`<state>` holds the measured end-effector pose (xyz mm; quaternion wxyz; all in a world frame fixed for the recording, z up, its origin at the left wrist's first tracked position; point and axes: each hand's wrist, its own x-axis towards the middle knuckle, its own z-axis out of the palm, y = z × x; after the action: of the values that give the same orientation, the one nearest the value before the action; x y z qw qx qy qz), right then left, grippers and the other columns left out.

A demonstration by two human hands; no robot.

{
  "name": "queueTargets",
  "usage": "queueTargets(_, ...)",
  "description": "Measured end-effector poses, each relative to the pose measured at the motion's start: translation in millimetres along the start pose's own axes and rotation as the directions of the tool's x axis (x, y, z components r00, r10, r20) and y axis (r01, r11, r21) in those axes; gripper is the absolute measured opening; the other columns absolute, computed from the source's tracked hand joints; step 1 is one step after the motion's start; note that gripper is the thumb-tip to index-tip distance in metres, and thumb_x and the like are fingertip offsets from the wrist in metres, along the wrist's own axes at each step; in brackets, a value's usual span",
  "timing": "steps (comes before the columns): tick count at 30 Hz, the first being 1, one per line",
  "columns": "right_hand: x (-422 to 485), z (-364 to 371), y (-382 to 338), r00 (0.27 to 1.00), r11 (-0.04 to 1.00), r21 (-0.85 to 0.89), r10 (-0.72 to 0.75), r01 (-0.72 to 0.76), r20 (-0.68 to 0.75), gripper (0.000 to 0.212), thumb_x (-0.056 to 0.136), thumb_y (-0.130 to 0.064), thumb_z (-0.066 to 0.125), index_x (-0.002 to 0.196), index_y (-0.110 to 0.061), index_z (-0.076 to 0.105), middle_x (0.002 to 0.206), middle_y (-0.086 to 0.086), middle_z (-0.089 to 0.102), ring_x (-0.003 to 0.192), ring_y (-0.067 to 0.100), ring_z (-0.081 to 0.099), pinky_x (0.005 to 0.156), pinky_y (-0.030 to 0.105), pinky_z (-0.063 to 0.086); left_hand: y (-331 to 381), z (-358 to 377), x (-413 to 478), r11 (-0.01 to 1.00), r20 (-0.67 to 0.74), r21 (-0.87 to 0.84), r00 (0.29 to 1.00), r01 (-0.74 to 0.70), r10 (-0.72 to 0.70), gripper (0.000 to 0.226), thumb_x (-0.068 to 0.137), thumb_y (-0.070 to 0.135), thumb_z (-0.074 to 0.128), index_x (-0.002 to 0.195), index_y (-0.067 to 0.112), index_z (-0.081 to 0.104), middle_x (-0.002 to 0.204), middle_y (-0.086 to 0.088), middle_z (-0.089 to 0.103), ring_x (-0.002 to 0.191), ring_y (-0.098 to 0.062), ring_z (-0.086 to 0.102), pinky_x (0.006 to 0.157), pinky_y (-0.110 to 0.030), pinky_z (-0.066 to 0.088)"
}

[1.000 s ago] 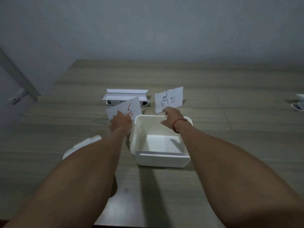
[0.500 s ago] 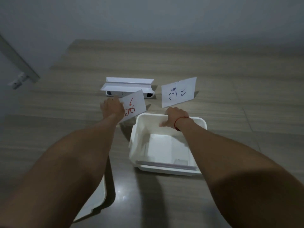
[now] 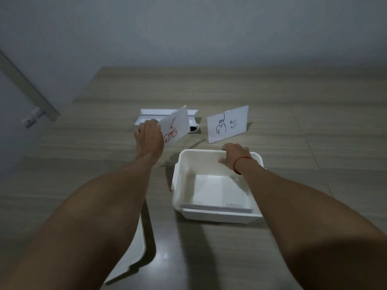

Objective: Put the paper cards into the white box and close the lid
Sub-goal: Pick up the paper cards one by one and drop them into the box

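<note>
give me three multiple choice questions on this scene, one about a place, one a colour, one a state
1. Where is the right hand?
A. on the far rim of the white box
B. flat on the table
C. on the lid

2. What colour is the writing on the card in the left hand?
A. blue
B. red
C. green

3. What state is the white box in?
A. shut
B. upside down
C. open, lid off

Answers:
1. A, its fingers curl over the far wall of the box.
2. B, the held card shows red marks; the blue-marked card stands apart beyond the box.
3. C, the inside shows and the lid lies on the table to the left.
</note>
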<state>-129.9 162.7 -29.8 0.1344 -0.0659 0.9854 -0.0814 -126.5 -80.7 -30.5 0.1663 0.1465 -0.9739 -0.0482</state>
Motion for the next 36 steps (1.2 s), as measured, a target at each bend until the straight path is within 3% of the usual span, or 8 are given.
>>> queueTargets(4,-24.1,-6.4,23.3,0.99,0.989,-0.056,0.137,-0.139,-0.042,0.035,0.094,-0.018,0.05,0.129,-0.019,0.051,0.136,0.007,0.052,0.129,0.027,0.046,0.106,0.041,0.034,15.8,-32.1,2.0,0.992,-0.182,-0.077,0.979,-0.104,0.089,0.035,0.099,0.032,0.035,0.105,0.006,0.058,0.105,-0.017,0.06,0.1,-0.034,0.052,0.086,-0.041,0.033)
queueTargets(10,-60.7,-10.8,47.5,0.958,0.945,0.158,0.287,-0.287,0.023,0.049,0.093,-0.003,0.04,0.142,-0.007,0.034,0.147,0.019,0.035,0.135,0.038,0.038,0.109,0.043,0.036,61.7,-70.3,-18.1,0.948,-0.329,-0.144,0.917,-0.284,0.225,0.036,0.098,0.037,0.037,0.094,0.008,0.058,0.092,-0.014,0.061,0.088,-0.03,0.052,0.077,-0.035,0.024)
queueTargets(18,-97.8,-2.7,47.1,0.925,0.885,0.27,0.372,-0.378,0.075,0.045,0.092,-0.005,0.047,0.137,0.0,0.04,0.142,0.021,0.045,0.131,0.035,0.047,0.105,0.039,0.041,76.1,-49.5,-106.2,0.905,-0.18,-0.184,0.918,-0.383,0.352,0.04,0.097,0.042,0.027,0.088,0.014,0.053,0.085,-0.006,0.054,0.079,-0.024,0.047,0.076,-0.034,0.034)
queueTargets(23,-104.6,1.0,46.5,0.915,0.875,0.277,0.401,-0.397,0.042,0.046,0.091,-0.004,0.047,0.137,-0.001,0.042,0.142,0.021,0.046,0.13,0.035,0.048,0.103,0.039,0.042,64.2,-21.0,-144.9,0.877,0.107,-0.196,0.88,-0.438,0.463,0.038,0.098,0.044,0.032,0.09,0.015,0.056,0.089,-0.005,0.06,0.086,-0.027,0.053,0.078,-0.035,0.034)
queueTargets(27,-106.4,3.0,43.7,0.909,0.866,0.296,0.416,-0.404,0.024,0.045,0.093,-0.006,0.045,0.138,-0.001,0.043,0.142,0.02,0.046,0.13,0.035,0.048,0.105,0.04,0.041,59.0,-14.3,-162.4,0.893,0.431,-0.375,0.807,-0.248,0.405,0.052,0.096,0.054,0.029,0.06,0.019,0.045,0.072,-0.004,0.057,0.079,-0.032,0.059,0.063,-0.034,0.037)
queueTargets(29,-107.2,3.1,43.4,0.908,0.864,0.299,0.419,-0.406,0.019,0.045,0.092,-0.005,0.046,0.137,-0.001,0.044,0.141,0.02,0.047,0.13,0.035,0.049,0.105,0.04,0.041,57.1,-17.9,-159.7,0.9,0.411,-0.38,0.833,-0.213,0.371,0.051,0.096,0.051,0.031,0.06,0.017,0.044,0.075,-0.008,0.06,0.08,-0.032,0.059,0.063,-0.034,0.04)
queueTargets(33,-103.8,3.2,43.3,0.905,0.864,0.291,0.426,-0.41,0.01,0.041,0.093,-0.005,0.045,0.134,-0.002,0.046,0.14,0.019,0.047,0.129,0.034,0.049,0.104,0.04,0.042,52.1,-25.3,-140.2,0.949,0.097,-0.256,0.972,-0.182,0.213,0.026,0.094,0.031,0.048,0.105,0.011,0.06,0.108,-0.011,0.06,0.102,-0.029,0.056,0.085,-0.038,0.045)
queueTargets(36,-94.8,2.9,40.8,0.903,0.868,0.279,0.429,-0.41,-0.005,0.04,0.093,-0.005,0.045,0.133,-0.003,0.047,0.14,0.018,0.048,0.129,0.034,0.049,0.104,0.04,0.042,45.9,-20.6,-127.8,0.966,0.28,-0.223,0.958,0.132,-0.067,0.039,0.094,0.03,0.049,0.127,0.01,0.048,0.126,-0.014,0.052,0.115,-0.031,0.05,0.094,-0.04,0.042)
